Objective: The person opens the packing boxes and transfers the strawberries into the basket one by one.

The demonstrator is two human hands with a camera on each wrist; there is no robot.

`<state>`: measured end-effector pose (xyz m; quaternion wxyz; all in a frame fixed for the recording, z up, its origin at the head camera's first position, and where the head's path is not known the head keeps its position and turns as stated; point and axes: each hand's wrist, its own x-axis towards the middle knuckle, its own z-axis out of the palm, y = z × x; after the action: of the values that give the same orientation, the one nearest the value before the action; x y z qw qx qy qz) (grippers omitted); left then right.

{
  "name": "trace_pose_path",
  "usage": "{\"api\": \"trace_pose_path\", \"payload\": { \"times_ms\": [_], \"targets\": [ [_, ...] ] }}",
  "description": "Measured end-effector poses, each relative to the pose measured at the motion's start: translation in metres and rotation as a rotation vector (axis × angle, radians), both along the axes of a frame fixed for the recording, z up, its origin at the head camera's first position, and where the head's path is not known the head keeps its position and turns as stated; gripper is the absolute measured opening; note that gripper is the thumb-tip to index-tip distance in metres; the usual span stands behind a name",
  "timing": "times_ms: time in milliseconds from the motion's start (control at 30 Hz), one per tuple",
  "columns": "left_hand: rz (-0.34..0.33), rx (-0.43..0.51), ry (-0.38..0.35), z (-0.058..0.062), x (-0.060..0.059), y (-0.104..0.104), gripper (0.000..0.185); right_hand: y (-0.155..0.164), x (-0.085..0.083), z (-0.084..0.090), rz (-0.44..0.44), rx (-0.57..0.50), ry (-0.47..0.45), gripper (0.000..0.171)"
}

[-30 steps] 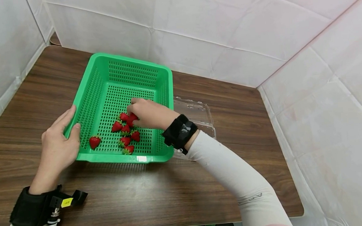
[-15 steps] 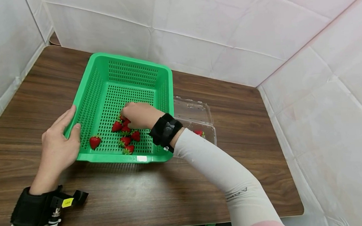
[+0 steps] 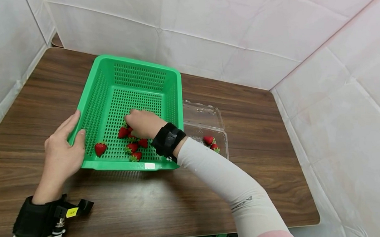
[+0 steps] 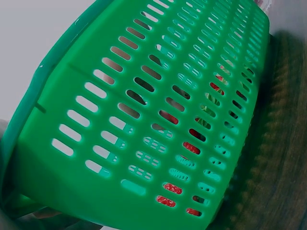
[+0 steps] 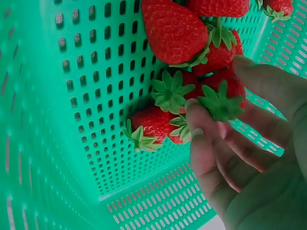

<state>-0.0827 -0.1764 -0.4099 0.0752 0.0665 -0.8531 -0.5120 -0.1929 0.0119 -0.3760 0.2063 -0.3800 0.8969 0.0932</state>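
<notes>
A green perforated basket (image 3: 141, 165) holds several red strawberries, with a lone strawberry (image 3: 100, 149) near its left side. My left hand (image 3: 62, 150) grips the basket's left rim, thumb at the rim and fingers along the outside. Inside the basket, my right hand (image 3: 145, 124) reaches down over the strawberry cluster. In the right wrist view, its thumb and fingertips pinch a strawberry (image 5: 223, 98) by its sides, with the leafy top facing the camera. Other strawberries lie against it, including a large strawberry (image 5: 175, 33). The left wrist view shows the basket's slotted wall (image 4: 158, 115), with red fruit behind.
Right of the basket, a clear plastic clamshell box (image 3: 203, 117) lies with its lid open, partly covered by my right forearm. A few strawberries (image 3: 208, 140) are in it. Everything stands on a wooden table (image 3: 255, 129) with white-covered walls behind and right.
My right hand has moved left and slightly nearer within the strawberry cluster. As the forearm shifted left, strawberries in the clear box came into sight. The left hand and basket have stayed put.
</notes>
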Motion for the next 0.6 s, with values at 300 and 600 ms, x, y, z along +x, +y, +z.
{"api": "trace_pose_path", "payload": {
  "times_ms": [300,600],
  "targets": [
    [0.004,-0.002,-0.001,0.0,0.0,0.0,0.049,0.008,0.006,0.013,0.009,-0.036,0.017,0.034],
    [0.013,-0.009,0.006,0.001,0.0,0.0,0.048,0.036,0.01,0.04,-0.026,-0.177,0.05,0.026]
  ]
}}
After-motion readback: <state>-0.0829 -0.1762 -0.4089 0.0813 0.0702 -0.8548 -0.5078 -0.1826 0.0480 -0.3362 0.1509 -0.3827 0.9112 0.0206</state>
